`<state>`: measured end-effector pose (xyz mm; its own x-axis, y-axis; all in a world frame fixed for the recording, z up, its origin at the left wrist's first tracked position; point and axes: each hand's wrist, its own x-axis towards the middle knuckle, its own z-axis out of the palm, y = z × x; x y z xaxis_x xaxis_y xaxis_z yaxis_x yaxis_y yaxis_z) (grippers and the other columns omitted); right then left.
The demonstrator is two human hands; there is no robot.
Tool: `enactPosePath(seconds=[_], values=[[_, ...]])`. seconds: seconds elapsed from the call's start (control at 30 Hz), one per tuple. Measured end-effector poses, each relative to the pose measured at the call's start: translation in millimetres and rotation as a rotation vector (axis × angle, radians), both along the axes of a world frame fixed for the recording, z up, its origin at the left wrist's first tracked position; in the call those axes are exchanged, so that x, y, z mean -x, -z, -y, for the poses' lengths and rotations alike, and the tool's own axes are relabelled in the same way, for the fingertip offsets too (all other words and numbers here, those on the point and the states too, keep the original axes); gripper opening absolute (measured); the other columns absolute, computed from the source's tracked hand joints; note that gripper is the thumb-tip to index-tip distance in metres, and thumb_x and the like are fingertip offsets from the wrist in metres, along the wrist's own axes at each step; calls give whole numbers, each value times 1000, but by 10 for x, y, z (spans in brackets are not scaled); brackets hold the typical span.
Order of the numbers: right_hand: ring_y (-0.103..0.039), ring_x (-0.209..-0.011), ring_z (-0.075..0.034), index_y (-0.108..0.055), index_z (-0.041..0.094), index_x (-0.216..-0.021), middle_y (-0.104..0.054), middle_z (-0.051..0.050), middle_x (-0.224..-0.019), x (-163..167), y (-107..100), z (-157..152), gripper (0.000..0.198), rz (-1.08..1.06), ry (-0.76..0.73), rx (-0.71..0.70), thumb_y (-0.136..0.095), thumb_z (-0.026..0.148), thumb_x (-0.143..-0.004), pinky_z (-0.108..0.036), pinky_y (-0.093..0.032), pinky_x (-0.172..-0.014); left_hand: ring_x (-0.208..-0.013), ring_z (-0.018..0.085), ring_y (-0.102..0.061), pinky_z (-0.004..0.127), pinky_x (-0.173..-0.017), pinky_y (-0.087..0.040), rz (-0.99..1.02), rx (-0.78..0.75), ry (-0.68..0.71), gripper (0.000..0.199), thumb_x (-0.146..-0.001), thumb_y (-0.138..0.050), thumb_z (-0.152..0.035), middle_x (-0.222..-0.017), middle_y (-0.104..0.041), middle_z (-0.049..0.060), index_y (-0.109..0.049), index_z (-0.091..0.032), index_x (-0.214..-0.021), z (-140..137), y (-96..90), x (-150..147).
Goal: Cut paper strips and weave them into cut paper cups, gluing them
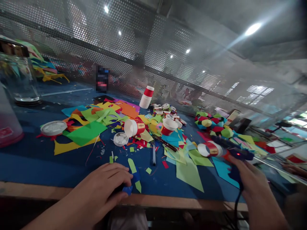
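My right hand (251, 179) is wrapped round a dark hot glue gun (237, 152) with a small red light, its cord hanging over the table edge. The gun's front end is beside a red-and-white paper cup (209, 149) lying on its side. At the near edge, my left hand (110, 180) has its fingers curled together on a blue paper piece (128, 190). Just beyond the fingertips lie light green paper strips (132, 165), partly over more blue. How far the blue piece reaches under the hand is hidden.
Coloured paper scraps (88, 132) cover the middle of the blue table (43, 163). Among them are a tipped paper cup (134, 127), an upright cup (168, 126) and a pen (154, 154). A cup stack (146, 97) stands behind; a glass jar (20, 76) is at left.
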<state>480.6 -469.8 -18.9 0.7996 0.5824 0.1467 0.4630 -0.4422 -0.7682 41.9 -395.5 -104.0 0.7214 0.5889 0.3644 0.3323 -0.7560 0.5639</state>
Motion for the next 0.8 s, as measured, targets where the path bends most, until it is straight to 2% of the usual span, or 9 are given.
enactPosePath(seconds=[0.03, 0.1, 0.17, 0.23, 0.33, 0.4, 0.5, 0.63, 0.8], values=[[-72, -85, -33, -60, 16, -76, -73, -20, -88, -30, -30, -65, 27, -132, 38, -115, -65, 42, -80, -37, -49, -65, -114, 18, -63, 30, -97, -50, 0, 8, -1, 19, -88, -62, -15, -113, -70, -3, -63, -29, -101, 2, -1, 0], [-71, -93, -31, -60, 13, -76, -72, -20, -97, -81, -88, -210, 32, -256, 55, -205, -57, 44, -86, -34, -47, -65, -114, 18, -62, 30, -98, -50, -1, 25, -1, 19, -88, -62, -15, -114, -70, -3, -63, -29, -101, 7, 2, 0], [-69, -94, -29, -62, 9, -77, -72, -19, -97, -130, -109, -349, 42, -311, 18, -211, -48, 44, -93, -32, -46, -64, -115, 19, -62, 32, -99, -50, 2, 39, -5, 20, -89, -62, -16, -115, -69, -2, -62, -30, -103, 10, 13, 3], [-69, -92, -24, -66, 7, -89, -71, -14, -101, -179, -69, -462, 40, -382, 20, -236, -50, 43, -97, -30, -50, -69, -116, 19, -61, 34, -100, -49, -3, 51, -12, 20, -89, -62, -17, -117, -69, -3, -62, -30, -104, 8, 29, 6], [-67, -95, -21, -62, 16, -118, -65, -9, -116, -220, 74, -558, 30, -482, 86, -292, -60, 37, -96, -38, -57, -79, -117, 19, -60, 34, -100, -48, -1, 61, -11, 20, -90, -62, -18, -118, -68, -4, -61, -32, -105, -3, 44, 8], [-65, -100, -22, -59, 19, -124, -63, -9, -123, -194, 172, -564, 32, -562, 98, -320, -61, 35, -96, -43, -57, -84, -116, 18, -60, 32, -99, -48, 3, 65, -2, 20, -89, -62, -18, -118, -68, -5, -61, -31, -103, -9, 41, 4], [-66, -95, -21, -62, 18, -118, -65, -8, -116, -63, 261, -507, 28, -660, 42, -353, -59, 37, -97, -39, -57, -81, -114, 18, -61, 32, -98, -49, 5, 68, 0, 19, -89, -62, -17, -116, -69, -4, -61, -30, -102, -10, 31, -3], [-70, -82, -19, -68, 15, -84, -70, -8, -90, 140, 270, -376, 24, -652, -37, -406, -56, 32, -96, -31, -56, -70, -117, 17, -59, 33, -100, -47, 2, 62, -22, 20, -91, -61, -20, -119, -67, -5, -61, -33, -106, -7, 45, -2], [-63, -50, -12, -72, 19, -66, -70, -7, -67, 195, 213, -87, 16, -474, 93, -387, -69, 28, -79, -27, -47, -48, -117, 17, -59, 32, -100, -47, 6, 54, 0, 22, -89, -61, -17, -118, -67, -6, -60, -33, -105, -12, 52, 2]])
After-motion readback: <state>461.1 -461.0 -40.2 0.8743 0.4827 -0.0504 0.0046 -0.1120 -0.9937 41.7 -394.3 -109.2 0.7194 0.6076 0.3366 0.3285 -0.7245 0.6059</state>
